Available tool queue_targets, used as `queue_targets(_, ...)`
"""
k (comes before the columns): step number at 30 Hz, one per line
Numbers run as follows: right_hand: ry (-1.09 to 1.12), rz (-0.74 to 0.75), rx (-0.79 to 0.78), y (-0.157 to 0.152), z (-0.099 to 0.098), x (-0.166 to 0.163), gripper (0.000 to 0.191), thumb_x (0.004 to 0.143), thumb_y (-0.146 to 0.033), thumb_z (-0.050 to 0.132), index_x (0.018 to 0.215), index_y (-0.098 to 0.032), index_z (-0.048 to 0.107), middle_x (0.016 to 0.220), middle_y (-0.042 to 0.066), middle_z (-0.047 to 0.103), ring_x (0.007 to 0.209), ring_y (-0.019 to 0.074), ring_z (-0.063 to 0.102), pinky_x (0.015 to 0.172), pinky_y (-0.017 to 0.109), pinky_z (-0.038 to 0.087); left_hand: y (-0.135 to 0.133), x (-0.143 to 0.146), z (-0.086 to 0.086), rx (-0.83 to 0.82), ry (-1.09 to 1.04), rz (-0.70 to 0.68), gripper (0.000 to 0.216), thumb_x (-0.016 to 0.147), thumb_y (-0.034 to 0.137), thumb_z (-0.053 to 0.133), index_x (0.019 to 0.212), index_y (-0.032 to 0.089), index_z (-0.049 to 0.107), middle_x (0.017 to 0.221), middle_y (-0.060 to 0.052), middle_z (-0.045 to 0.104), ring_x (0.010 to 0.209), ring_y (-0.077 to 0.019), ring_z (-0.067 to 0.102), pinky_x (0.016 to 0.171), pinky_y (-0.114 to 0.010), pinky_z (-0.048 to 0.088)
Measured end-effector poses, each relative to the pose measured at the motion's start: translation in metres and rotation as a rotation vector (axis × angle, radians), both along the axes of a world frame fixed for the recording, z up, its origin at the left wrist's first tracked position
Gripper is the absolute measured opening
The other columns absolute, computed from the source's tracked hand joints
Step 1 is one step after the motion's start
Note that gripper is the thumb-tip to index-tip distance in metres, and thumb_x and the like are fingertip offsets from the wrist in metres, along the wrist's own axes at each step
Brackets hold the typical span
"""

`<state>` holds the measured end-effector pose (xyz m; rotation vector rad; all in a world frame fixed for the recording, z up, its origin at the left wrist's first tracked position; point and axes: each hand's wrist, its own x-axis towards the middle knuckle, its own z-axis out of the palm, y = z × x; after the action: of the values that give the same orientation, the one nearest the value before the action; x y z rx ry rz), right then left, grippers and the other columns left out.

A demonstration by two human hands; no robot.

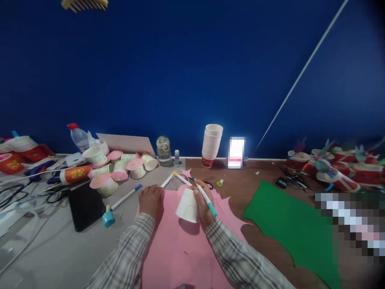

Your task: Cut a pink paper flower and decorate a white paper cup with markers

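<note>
My right hand [205, 202] is closed around a white paper cup [187, 206], tilted with its rim downward above pink paper [177, 245]. Faint green drawing shows on the cup's side. The same hand also grips a white marker [204, 194] with a teal end, slanting across the fingers. My left hand [150, 199] rests palm down at the pink paper's left edge, fingers pointing forward. Beside its fingertips lies a white marker [167, 180]; whether they touch it I cannot tell. Another marker with a yellow end [181, 178] lies just beyond the cup.
Several decorated cups [120, 168] cluster at left, near a black tablet-like slab [86, 206] and a blue-ended marker [126, 196]. A cup stack [212, 144] and glass jar [164, 151] stand by the blue wall. Green paper [288, 224] lies right, before red cups [337, 168].
</note>
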<state>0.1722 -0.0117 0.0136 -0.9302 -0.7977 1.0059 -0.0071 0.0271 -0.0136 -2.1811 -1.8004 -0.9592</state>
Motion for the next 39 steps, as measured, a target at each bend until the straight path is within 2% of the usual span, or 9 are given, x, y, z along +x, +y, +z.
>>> queue_targets(7,0.016,0.005,-0.002,0.003,-0.002,0.003,0.037,0.06,-0.039,0.061,0.093,-0.023,0.054,0.069,0.001,0.067,0.053,0.0176,0.057,0.041,0.023,0.04,0.001,-0.013,0.025,0.26,-0.235,-0.014,0.02,0.067,0.009,0.043,0.078,0.017,0.057,0.077,-0.009,0.058,0.076,-0.0248,0.055,0.069,-0.039,0.044)
queue_targets(12,-0.002,0.01,0.006,0.002,-0.002,0.002,0.037,0.062,-0.037,0.061,0.094,-0.021,0.054,0.068,0.001,0.066,0.049,0.0153,0.054,0.041,0.023,0.04,-0.008,-0.021,0.047,0.369,-0.219,0.131,0.02,0.067,0.012,0.046,0.083,0.016,0.057,0.081,-0.01,0.056,0.081,-0.0271,0.052,0.076,-0.045,0.041)
queue_targets(16,-0.027,0.024,0.016,0.002,-0.002,0.001,0.038,0.062,-0.038,0.061,0.096,-0.021,0.054,0.068,0.001,0.066,0.048,0.0152,0.053,0.041,0.023,0.039,-0.015,-0.022,0.055,0.416,-0.2,0.115,0.023,0.069,0.011,0.045,0.087,0.017,0.059,0.088,-0.011,0.052,0.087,-0.0266,0.051,0.079,-0.044,0.041)
queue_targets(19,-0.054,0.025,0.031,0.002,-0.004,0.002,0.037,0.062,-0.037,0.062,0.095,-0.022,0.054,0.067,0.0,0.065,0.049,0.0161,0.054,0.043,0.024,0.041,-0.02,-0.014,0.053,0.396,-0.144,-0.093,0.029,0.07,0.008,0.042,0.092,0.018,0.058,0.098,-0.013,0.049,0.092,-0.0256,0.05,0.075,-0.038,0.044)
queue_targets(22,-0.113,0.021,0.047,0.002,-0.005,0.003,0.036,0.062,-0.037,0.061,0.094,-0.022,0.055,0.067,0.001,0.065,0.051,0.0166,0.055,0.044,0.024,0.043,-0.022,-0.001,0.047,0.317,0.004,-0.288,0.032,0.07,0.007,0.039,0.093,0.021,0.057,0.093,-0.01,0.055,0.082,-0.0239,0.054,0.071,-0.037,0.045)
queue_targets(27,-0.14,0.044,0.062,0.001,-0.004,0.004,0.035,0.064,-0.036,0.061,0.095,-0.022,0.055,0.068,0.001,0.065,0.052,0.0165,0.054,0.043,0.024,0.043,-0.022,0.008,0.04,0.144,0.149,-0.197,0.035,0.067,0.019,0.049,0.102,0.02,0.056,0.098,-0.013,0.055,0.08,-0.0293,0.053,0.073,-0.045,0.042)
queue_targets(31,-0.121,0.048,0.05,0.0,-0.002,0.003,0.036,0.063,-0.038,0.062,0.095,-0.022,0.054,0.069,0.001,0.065,0.052,0.0164,0.054,0.044,0.024,0.043,-0.023,0.004,0.043,0.214,0.076,-0.154,0.038,0.069,0.018,0.047,0.107,0.017,0.052,0.104,-0.015,0.052,0.089,-0.03,0.051,0.079,-0.045,0.04)
queue_targets(35,-0.142,0.033,0.042,-0.001,-0.001,0.004,0.038,0.063,-0.042,0.062,0.095,-0.021,0.054,0.068,0.001,0.065,0.052,0.0164,0.054,0.045,0.025,0.043,-0.03,0.012,0.038,0.231,0.027,-0.224,0.034,0.071,0.019,0.048,0.105,0.018,0.053,0.1,-0.014,0.053,0.091,-0.0285,0.051,0.081,-0.043,0.041)
queue_targets(39,-0.152,0.028,0.024,-0.002,-0.001,0.005,0.038,0.065,-0.042,0.06,0.097,-0.022,0.053,0.071,0.001,0.065,0.05,0.0157,0.053,0.043,0.025,0.042,-0.025,0.017,0.031,0.074,-0.005,-0.3,0.028,0.072,0.022,0.048,0.099,0.018,0.055,0.094,-0.011,0.056,0.089,-0.0266,0.052,0.081,-0.041,0.044)
